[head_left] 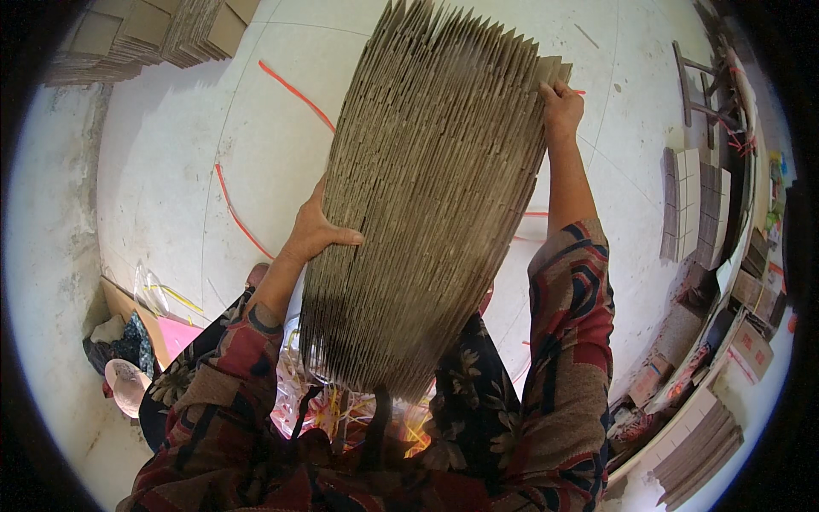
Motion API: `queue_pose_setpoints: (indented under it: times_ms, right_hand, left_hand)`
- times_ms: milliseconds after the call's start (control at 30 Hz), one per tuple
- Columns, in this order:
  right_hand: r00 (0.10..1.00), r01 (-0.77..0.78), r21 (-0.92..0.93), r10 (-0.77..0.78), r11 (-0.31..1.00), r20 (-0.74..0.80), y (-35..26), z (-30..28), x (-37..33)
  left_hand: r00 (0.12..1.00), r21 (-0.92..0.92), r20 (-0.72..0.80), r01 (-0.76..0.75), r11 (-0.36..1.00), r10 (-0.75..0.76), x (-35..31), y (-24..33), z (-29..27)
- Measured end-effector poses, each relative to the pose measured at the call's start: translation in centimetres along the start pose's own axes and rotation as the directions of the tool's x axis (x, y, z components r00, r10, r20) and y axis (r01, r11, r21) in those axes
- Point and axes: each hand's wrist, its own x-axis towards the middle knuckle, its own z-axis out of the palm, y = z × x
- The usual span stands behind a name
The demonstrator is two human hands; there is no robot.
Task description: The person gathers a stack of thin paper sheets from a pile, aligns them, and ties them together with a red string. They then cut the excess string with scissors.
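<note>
A long, thick stack of brown cardboard sheets (426,196) reaches from my lap away from me, its many cut edges facing up. My left hand (317,229) presses against the stack's left side, the thumb lying over the edges and the other fingers hidden behind it. At the far right corner my right hand (561,109) grips the end sheets, fingers curled round their edge. A few sheets there stick out past the rest. Below the near end, a tangle of red, yellow and clear strips (341,418) shows between my legs.
Red straps (241,212) lie on the pale tiled floor (171,196). More cardboard stacks stand at the far left (158,30) and right (695,205). A wooden stool (704,90) and boxes (751,352) line the right side. A pale bowl-shaped thing (128,386) sits at the near left.
</note>
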Motion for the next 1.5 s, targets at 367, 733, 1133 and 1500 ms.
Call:
queue_pose_setpoints:
  times_ms: [367, 733, 1133, 1500]
  right_hand:
    - [0.998, 0.046, -0.072, -0.043, 0.996, 0.048, -1.9, 0.1, -0.1]
    - [0.975, 0.207, -0.077, -0.213, 0.975, -0.068, -1.9, 1.1, -0.4]
    - [0.993, -0.088, -0.29, 0.108, 0.953, 0.056, -8.4, 0.6, -2.1]
    - [0.992, 0.116, -0.262, -0.126, 0.958, -0.021, -4.5, 2.6, -1.4]
  left_hand:
    - [1.0, 0.03, -0.008, 0.017, 0.999, -0.017, 0.1, -0.7, -0.2]
    - [1.0, -0.009, -0.004, -0.003, 1.0, 0.003, 0.0, -0.2, -0.1]
    - [1.0, 0.032, -0.016, 0.017, 0.999, -0.017, -0.1, 0.2, -0.1]
    - [1.0, 0.081, -0.021, 0.004, 0.997, -0.003, 0.0, -0.3, -0.4]
